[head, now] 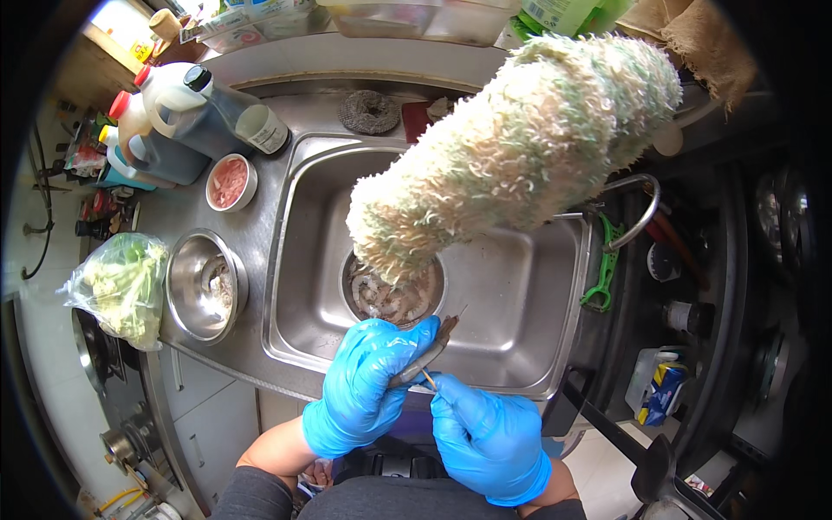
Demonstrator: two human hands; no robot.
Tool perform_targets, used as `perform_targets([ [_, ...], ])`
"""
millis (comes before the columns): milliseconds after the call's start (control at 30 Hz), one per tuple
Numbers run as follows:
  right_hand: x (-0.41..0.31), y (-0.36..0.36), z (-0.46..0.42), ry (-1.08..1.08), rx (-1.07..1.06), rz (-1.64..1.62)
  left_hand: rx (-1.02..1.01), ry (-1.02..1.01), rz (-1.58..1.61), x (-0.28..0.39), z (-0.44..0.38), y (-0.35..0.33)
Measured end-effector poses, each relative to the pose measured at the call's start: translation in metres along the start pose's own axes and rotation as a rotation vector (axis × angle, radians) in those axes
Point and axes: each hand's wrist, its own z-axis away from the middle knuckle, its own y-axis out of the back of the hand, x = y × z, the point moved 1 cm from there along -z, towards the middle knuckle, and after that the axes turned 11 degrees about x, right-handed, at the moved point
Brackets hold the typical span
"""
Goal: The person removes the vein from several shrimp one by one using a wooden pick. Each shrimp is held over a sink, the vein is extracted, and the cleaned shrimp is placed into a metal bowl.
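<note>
My left hand [364, 383], in a blue glove, grips a raw grey shrimp [427, 356] over the near edge of the sink [507, 292]. The shrimp's head and feelers point up and away from me. In my right hand [487, 435], also gloved in blue, a thin wooden toothpick [428, 378] is pinched, its far end at the shrimp's body; whether it pierces the shell I cannot tell. Beyond my hands, a round metal bowl [444, 296] with several shrimps in it sits in the sink, partly hidden by a shaggy cream-and-green cylindrical thing [507, 149].
Left of the sink stand a metal bowl [185, 279] with shrimp scraps, a white bowl of pink meat [229, 183], a bag of green vegetables [123, 286] and large plastic jugs [175, 107]. A steel scrubber [368, 112] lies behind; a green peeler [606, 263] lies right.
</note>
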Motion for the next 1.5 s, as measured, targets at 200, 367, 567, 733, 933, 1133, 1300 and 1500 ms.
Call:
perform_targets([
  [200, -0.002, 0.000, -0.002, -0.036, -0.042, 0.033, 0.001, -0.127, -0.147, 0.001, 0.000, -0.002],
  [367, 0.002, -0.005, -0.004, 0.018, 0.052, -0.014, 0.035, -0.053, -0.059, 0.003, 0.000, -0.001],
  [567, 0.018, -0.008, 0.003, 0.091, 0.054, -0.075, -0.007, 0.319, 0.342, 0.014, 0.000, -0.003],
  [733, 0.018, -0.008, 0.001, 0.092, 0.073, -0.072, -0.078, 0.201, 0.204, 0.013, -0.004, -0.002],
  [933, 0.016, -0.007, -0.001, 0.113, 0.039, 0.068, -0.062, 0.020, 0.005, 0.012, -0.003, -0.005],
  [1133, 0.017, -0.008, -0.004, 0.203, 0.093, 0.293, -0.095, -0.096, -0.189, 0.011, -0.001, -0.005],
  [1300, 0.019, -0.010, -0.007, 0.219, 0.147, 0.358, -0.077, -0.069, -0.161, 0.014, -0.007, -0.006],
  [1500, 0.022, -0.010, -0.009, 0.319, 0.140, 0.417, -0.052, 0.029, -0.062, 0.012, 0.002, -0.007],
])
